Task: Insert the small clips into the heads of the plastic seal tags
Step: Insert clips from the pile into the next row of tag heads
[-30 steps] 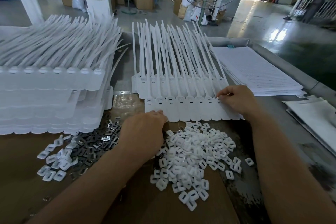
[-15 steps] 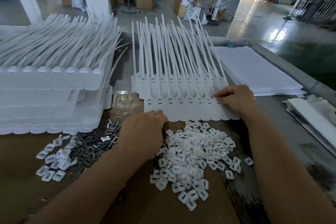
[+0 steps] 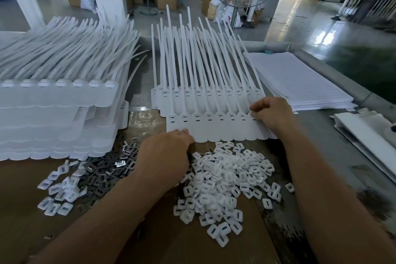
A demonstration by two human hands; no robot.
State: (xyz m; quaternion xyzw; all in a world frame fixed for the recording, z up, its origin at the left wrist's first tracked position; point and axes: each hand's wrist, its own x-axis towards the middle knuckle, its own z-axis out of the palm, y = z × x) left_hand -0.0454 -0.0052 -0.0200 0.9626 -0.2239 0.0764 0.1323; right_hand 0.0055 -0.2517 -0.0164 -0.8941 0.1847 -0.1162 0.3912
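Tails of the seal tag strip (image 3: 214, 126) stand higher than a second ago; both hands hold station.
Curled fingers of the right hand (image 3: 272, 113) pinch the strip's right-end head, apparently steadying it. At the near-left edge rests the left hand (image 3: 165, 152), its finger set hidden. The white clips (image 3: 225, 182) lie heaped just before the strip, within reach.
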